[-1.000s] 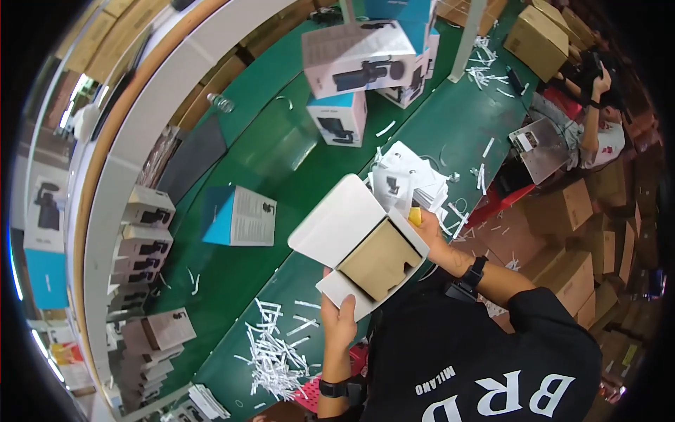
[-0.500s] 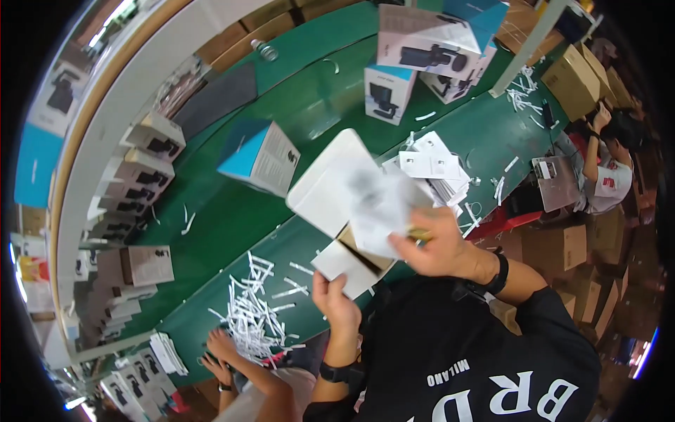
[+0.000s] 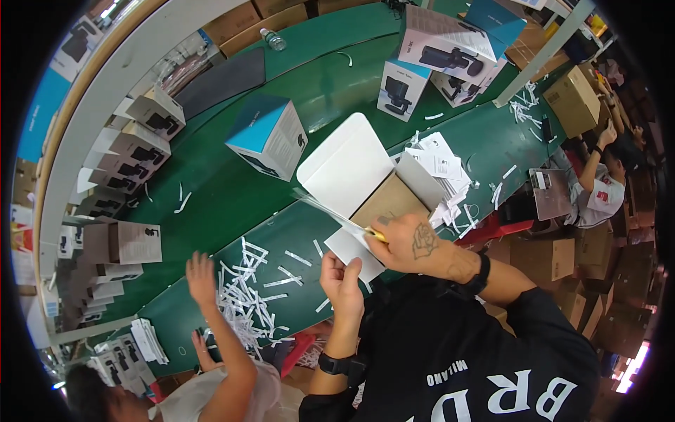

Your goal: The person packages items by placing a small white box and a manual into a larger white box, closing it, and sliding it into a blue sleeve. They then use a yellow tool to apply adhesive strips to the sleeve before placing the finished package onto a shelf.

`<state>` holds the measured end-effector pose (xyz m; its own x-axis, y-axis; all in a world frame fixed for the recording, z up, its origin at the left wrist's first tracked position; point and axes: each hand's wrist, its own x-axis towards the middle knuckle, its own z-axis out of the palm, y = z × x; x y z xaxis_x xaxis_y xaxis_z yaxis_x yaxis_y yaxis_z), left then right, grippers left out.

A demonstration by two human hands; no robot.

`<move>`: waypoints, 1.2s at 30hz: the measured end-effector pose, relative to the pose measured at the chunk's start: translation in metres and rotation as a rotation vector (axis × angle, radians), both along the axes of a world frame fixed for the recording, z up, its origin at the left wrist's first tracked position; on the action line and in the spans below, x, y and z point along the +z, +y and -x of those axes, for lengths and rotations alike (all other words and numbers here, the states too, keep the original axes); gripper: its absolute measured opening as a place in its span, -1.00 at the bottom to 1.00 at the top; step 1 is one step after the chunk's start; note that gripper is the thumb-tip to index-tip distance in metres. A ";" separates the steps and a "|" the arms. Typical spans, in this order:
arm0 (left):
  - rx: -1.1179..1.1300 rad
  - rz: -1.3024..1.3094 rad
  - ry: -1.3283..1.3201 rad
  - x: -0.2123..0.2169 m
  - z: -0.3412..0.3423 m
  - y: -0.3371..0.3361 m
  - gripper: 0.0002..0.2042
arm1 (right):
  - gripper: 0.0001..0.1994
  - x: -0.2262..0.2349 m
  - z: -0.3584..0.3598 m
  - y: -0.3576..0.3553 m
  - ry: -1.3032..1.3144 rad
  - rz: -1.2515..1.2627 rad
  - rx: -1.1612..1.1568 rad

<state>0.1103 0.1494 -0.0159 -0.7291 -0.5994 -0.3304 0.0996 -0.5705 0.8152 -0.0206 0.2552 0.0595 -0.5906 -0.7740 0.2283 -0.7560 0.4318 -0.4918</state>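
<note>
An open white carton (image 3: 344, 165) with a raised lid stands in front of me, brown cardboard (image 3: 392, 204) showing inside it. My left hand (image 3: 342, 283) is closed on the carton's near white flap (image 3: 351, 247), thumb on top. Over the carton's near left edge my right hand (image 3: 411, 243) is closed, gripping a thin white leaflet (image 3: 325, 205) seen nearly edge-on. A small yellow object (image 3: 377, 235) also shows in its fingers; its kind I cannot make out. Right of the carton lies a pile of printed white leaflets (image 3: 443, 165).
Paper strips (image 3: 246, 302) are heaped on the green bench (image 3: 281, 232) at left, beside a co-worker's hand (image 3: 202, 278). A blue-topped product box (image 3: 271, 137) stands beyond the carton, and more boxes (image 3: 450, 49) are stacked at the back right. A bottle (image 3: 273, 39) lies far off.
My right hand has moved left and slightly down with the leaflet, which has swung from above the carton to its left side, uncovering the inside. A co-worker's hand at left has lifted.
</note>
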 end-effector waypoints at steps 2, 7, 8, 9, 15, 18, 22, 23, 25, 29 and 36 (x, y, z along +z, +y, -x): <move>-0.006 0.001 0.010 0.002 0.000 -0.001 -0.77 | -0.82 -0.015 -0.011 0.006 -0.007 0.002 -0.010; 0.006 0.099 -0.075 0.009 -0.003 -0.004 -0.78 | -0.82 -0.018 -0.027 0.031 -0.089 -0.054 0.059; -0.003 0.150 -0.079 0.008 -0.003 -0.004 -0.79 | -0.80 -0.014 -0.026 0.039 -0.116 -0.084 0.090; -0.012 0.200 -0.083 0.007 -0.003 -0.004 -0.79 | -0.80 -0.011 -0.025 0.045 -0.122 -0.083 0.090; -0.016 0.260 -0.091 0.012 0.000 -0.004 -0.83 | -0.61 0.019 -0.006 0.048 -0.193 0.286 0.032; -0.042 0.270 -0.086 0.021 0.004 -0.002 -0.85 | -0.56 0.032 0.003 0.021 -0.163 0.303 0.032; 0.058 0.304 -0.151 0.025 0.002 -0.004 -0.90 | -0.63 0.027 0.017 0.027 -0.050 0.391 0.149; 0.074 0.309 -0.179 0.028 0.002 -0.004 -0.91 | -0.73 0.013 0.027 0.039 -0.004 0.561 0.101; 0.111 0.321 -0.244 0.032 0.001 -0.004 -0.92 | -0.87 -0.008 0.044 0.077 -0.137 0.657 -0.374; -0.044 1.198 -0.105 0.032 0.040 0.020 -0.53 | -0.62 -0.047 0.078 0.087 -0.730 0.476 -0.428; -0.275 1.484 -0.195 0.028 0.068 0.062 -0.12 | -0.34 -0.033 0.064 0.079 -0.750 0.076 -0.060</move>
<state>0.0424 0.2117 0.0125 -0.8876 -0.3227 0.3288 -0.0432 0.7689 0.6379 -0.0849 0.3340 0.0265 -0.6491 -0.7340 -0.1998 -0.1834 0.4059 -0.8953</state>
